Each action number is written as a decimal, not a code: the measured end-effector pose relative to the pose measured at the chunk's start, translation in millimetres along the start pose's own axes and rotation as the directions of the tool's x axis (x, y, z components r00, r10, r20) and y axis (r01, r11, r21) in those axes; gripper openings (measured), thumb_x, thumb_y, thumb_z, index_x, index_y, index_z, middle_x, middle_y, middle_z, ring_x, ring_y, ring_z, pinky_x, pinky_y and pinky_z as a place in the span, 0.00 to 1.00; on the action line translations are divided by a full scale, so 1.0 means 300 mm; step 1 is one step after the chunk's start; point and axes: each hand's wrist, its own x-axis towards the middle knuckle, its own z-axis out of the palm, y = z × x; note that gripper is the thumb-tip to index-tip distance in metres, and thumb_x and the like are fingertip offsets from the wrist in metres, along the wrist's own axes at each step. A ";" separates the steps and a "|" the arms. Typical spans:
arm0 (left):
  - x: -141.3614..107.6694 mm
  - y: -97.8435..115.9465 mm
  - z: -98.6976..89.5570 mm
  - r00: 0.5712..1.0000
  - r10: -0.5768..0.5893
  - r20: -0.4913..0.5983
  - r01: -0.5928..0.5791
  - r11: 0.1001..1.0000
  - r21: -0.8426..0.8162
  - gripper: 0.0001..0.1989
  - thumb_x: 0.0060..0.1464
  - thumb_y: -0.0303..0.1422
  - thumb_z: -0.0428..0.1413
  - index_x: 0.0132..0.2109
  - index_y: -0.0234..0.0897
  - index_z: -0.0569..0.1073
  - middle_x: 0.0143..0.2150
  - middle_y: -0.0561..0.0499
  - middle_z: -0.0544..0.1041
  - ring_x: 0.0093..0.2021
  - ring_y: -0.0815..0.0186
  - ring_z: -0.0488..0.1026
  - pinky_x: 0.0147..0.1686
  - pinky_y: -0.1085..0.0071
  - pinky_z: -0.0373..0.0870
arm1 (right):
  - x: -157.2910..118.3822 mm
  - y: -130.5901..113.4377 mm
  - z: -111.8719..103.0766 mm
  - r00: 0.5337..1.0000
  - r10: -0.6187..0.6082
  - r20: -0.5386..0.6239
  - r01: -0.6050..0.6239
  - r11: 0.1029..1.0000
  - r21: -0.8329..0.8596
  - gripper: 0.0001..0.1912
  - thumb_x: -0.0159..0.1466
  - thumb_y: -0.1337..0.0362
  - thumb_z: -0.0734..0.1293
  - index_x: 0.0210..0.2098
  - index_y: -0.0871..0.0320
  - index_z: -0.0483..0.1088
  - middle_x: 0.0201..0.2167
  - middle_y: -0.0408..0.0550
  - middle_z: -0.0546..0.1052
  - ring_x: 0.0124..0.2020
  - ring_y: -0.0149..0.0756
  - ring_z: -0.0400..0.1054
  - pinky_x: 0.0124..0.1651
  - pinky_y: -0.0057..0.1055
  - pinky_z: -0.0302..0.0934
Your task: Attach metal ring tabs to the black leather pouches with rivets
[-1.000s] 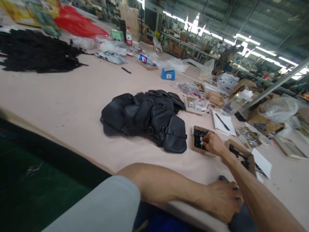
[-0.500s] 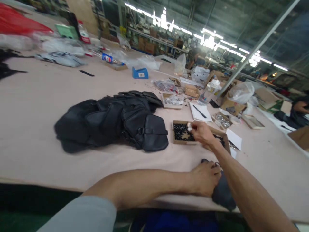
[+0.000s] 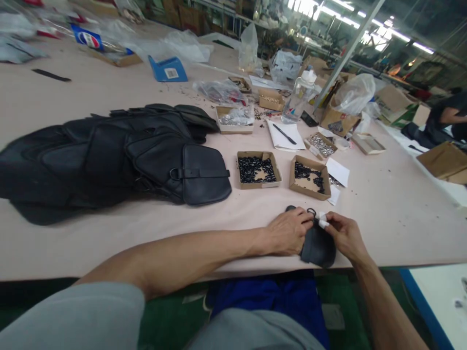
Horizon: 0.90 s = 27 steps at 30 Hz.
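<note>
Left hand (image 3: 290, 232): fingers bent over the leather piece (image 3: 318, 247), grip unclear.
Long axis: slantwise at the table's (image 3: 251, 209) near edge, rounded end toward near right.
Right hand (image 3: 346, 236): white-tipped fingers narrowed beside black ring (image 3: 311, 210); cannot tell if holding.

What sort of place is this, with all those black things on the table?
Probably a workshop or factory: black pouches lie heaped on a big table, shallow boxes hold small black parts, and long lights shine overhead.
</note>
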 end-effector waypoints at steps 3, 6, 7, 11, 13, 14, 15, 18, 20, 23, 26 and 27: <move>-0.004 -0.003 0.020 0.999 -0.036 -0.015 0.035 0.999 -0.024 0.14 0.60 0.32 0.56 0.51 0.29 0.74 0.51 0.38 0.73 0.53 0.55 0.68 0.56 0.61 0.67 | 0.008 -0.016 0.007 1.000 -0.026 -0.008 0.026 0.998 -0.051 0.09 0.62 0.59 0.74 0.36 0.57 0.76 0.34 0.45 0.73 0.35 0.37 0.64 0.38 0.33 0.55; -0.008 -0.004 0.032 0.998 -0.050 -0.024 0.049 0.998 -0.032 0.14 0.60 0.32 0.57 0.51 0.30 0.75 0.51 0.38 0.73 0.53 0.54 0.68 0.56 0.60 0.68 | 0.021 -0.040 0.015 0.999 -0.047 -0.002 0.046 0.989 -0.140 0.07 0.61 0.60 0.74 0.34 0.58 0.75 0.32 0.43 0.72 0.33 0.35 0.62 0.36 0.33 0.53; -0.009 -0.003 0.034 0.999 -0.043 -0.025 0.042 0.999 -0.028 0.14 0.59 0.31 0.57 0.51 0.29 0.75 0.50 0.38 0.73 0.53 0.54 0.69 0.56 0.59 0.68 | 0.024 -0.046 0.019 0.999 -0.052 0.003 0.052 0.986 -0.162 0.07 0.61 0.61 0.73 0.33 0.58 0.75 0.32 0.43 0.71 0.33 0.35 0.62 0.36 0.33 0.53; -0.010 -0.004 0.035 0.999 -0.034 -0.025 0.033 0.999 -0.027 0.13 0.59 0.30 0.57 0.49 0.29 0.75 0.49 0.38 0.74 0.53 0.54 0.69 0.57 0.59 0.68 | 0.041 -0.062 0.032 0.999 -0.041 0.015 0.043 0.985 -0.169 0.07 0.60 0.61 0.73 0.32 0.58 0.76 0.32 0.45 0.73 0.34 0.37 0.65 0.37 0.33 0.55; -0.011 -0.007 0.035 0.999 -0.039 -0.028 0.038 0.998 -0.042 0.11 0.60 0.30 0.56 0.48 0.30 0.75 0.49 0.38 0.74 0.53 0.54 0.70 0.57 0.60 0.68 | 0.050 -0.069 0.032 1.000 -0.017 0.014 0.019 0.987 -0.160 0.07 0.59 0.61 0.74 0.31 0.59 0.77 0.33 0.46 0.74 0.35 0.38 0.66 0.38 0.34 0.56; -0.012 -0.009 0.035 0.999 -0.033 -0.029 0.032 0.998 -0.047 0.11 0.60 0.31 0.56 0.48 0.30 0.76 0.49 0.39 0.74 0.53 0.54 0.70 0.57 0.60 0.68 | 0.054 -0.074 0.031 1.000 -0.006 0.017 0.009 0.987 -0.162 0.07 0.59 0.61 0.74 0.31 0.59 0.77 0.32 0.46 0.75 0.36 0.38 0.67 0.39 0.34 0.56; -0.013 -0.011 0.034 0.999 -0.026 -0.031 0.025 0.998 -0.050 0.11 0.60 0.31 0.56 0.48 0.30 0.76 0.49 0.39 0.75 0.53 0.54 0.70 0.56 0.60 0.68 | 0.058 -0.079 0.029 1.000 0.001 0.028 0.004 0.986 -0.168 0.06 0.59 0.62 0.74 0.30 0.59 0.77 0.32 0.46 0.75 0.36 0.39 0.67 0.39 0.34 0.57; -0.015 -0.014 0.032 0.999 -0.010 -0.032 0.008 0.999 -0.045 0.11 0.60 0.32 0.56 0.46 0.30 0.76 0.48 0.39 0.75 0.51 0.55 0.70 0.56 0.60 0.68 | 0.066 -0.097 0.023 0.996 0.009 0.091 0.008 0.984 -0.181 0.04 0.58 0.64 0.72 0.29 0.59 0.77 0.31 0.45 0.75 0.36 0.39 0.67 0.40 0.34 0.57; -0.014 -0.013 0.032 1.000 -0.010 -0.029 0.009 0.999 -0.031 0.10 0.60 0.32 0.56 0.45 0.30 0.76 0.46 0.39 0.75 0.49 0.55 0.70 0.54 0.60 0.68 | 0.071 -0.106 0.020 0.993 0.030 0.112 -0.010 0.983 -0.182 0.04 0.57 0.66 0.72 0.27 0.59 0.76 0.29 0.44 0.74 0.35 0.38 0.67 0.39 0.34 0.56; -0.010 -0.012 0.036 1.000 0.007 -0.030 -0.007 1.000 0.004 0.09 0.61 0.30 0.55 0.44 0.30 0.77 0.45 0.39 0.76 0.49 0.55 0.70 0.54 0.59 0.67 | 0.082 -0.108 0.017 0.990 0.114 0.085 -0.095 0.976 -0.196 0.03 0.54 0.65 0.72 0.26 0.59 0.76 0.27 0.43 0.74 0.32 0.36 0.65 0.37 0.33 0.55; -0.006 -0.013 0.037 0.999 0.045 -0.015 -0.044 0.998 0.037 0.09 0.61 0.30 0.55 0.43 0.31 0.77 0.44 0.39 0.76 0.49 0.54 0.70 0.55 0.58 0.66 | 0.106 -0.102 0.011 0.973 0.227 0.033 -0.214 0.952 -0.217 0.05 0.50 0.65 0.74 0.24 0.60 0.75 0.24 0.42 0.73 0.28 0.34 0.63 0.33 0.32 0.52; -0.006 -0.014 0.037 0.999 0.049 -0.007 -0.049 0.998 0.044 0.09 0.61 0.31 0.55 0.44 0.31 0.77 0.44 0.39 0.76 0.49 0.54 0.70 0.55 0.57 0.66 | 0.115 -0.100 0.008 0.966 0.260 0.018 -0.249 0.943 -0.222 0.06 0.49 0.65 0.74 0.23 0.61 0.75 0.23 0.42 0.73 0.27 0.33 0.61 0.31 0.31 0.51</move>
